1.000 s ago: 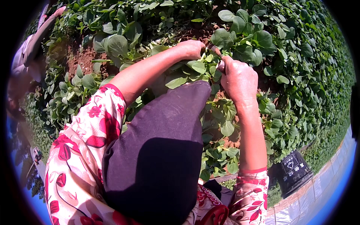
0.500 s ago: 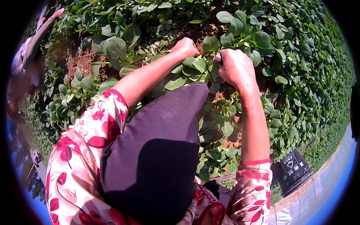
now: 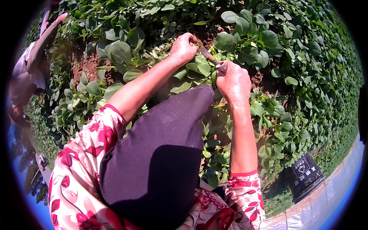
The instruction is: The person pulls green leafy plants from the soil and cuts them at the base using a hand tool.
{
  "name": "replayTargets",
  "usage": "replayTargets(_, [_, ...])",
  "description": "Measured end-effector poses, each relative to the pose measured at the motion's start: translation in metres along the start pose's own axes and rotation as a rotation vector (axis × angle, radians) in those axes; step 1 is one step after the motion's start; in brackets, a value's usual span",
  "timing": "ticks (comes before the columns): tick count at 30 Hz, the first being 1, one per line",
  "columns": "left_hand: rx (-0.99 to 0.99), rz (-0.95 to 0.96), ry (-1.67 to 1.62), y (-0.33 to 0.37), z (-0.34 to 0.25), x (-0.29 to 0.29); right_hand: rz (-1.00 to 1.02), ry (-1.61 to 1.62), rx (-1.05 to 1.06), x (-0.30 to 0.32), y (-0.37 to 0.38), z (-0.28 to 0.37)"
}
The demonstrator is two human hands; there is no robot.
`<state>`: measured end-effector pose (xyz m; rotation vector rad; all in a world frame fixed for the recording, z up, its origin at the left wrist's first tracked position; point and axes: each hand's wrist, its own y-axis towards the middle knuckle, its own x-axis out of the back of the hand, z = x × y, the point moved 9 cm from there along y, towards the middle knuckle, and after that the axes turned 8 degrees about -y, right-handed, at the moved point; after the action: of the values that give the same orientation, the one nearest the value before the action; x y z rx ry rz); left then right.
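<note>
Leafy plants (image 3: 268, 39) in reddish soil (image 3: 86, 64) show an outdoor vegetable plot (image 3: 92, 71)

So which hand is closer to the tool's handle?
Right: the right hand is wrapped around the handle. The left hand is off it, up by the tool's far end.

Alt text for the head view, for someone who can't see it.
The bare right hand grips a slim brown-handled tool pointing toward the bare left hand, among broad green leaves and reddish soil; a dark purple trousered knee lies below.
</note>
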<state>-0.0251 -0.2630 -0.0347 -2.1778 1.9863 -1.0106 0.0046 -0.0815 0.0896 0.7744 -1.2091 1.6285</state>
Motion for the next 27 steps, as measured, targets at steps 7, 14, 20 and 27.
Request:
replayTargets(7, [-0.308, -0.306, -0.386, 0.019, -0.055, 0.072, -0.279, 0.149, -0.042, 0.051, -0.035, -0.047])
replayTargets(14, [-0.669, -0.384, -0.013, 0.025, -0.103, 0.063, -0.301, 0.16, -0.166, 0.075, -0.085, -0.066])
replayTargets(20, [-0.468, 0.292, 0.179, -0.019, -0.151, -0.025, -0.28, -0.197, 0.0, 0.054, -0.081, -0.061])
replayTargets(27, [-0.417, 0.343, 0.134, 0.007, -0.124, -0.082, -0.214, -0.259, 0.051, 0.046, -0.041, -0.045])
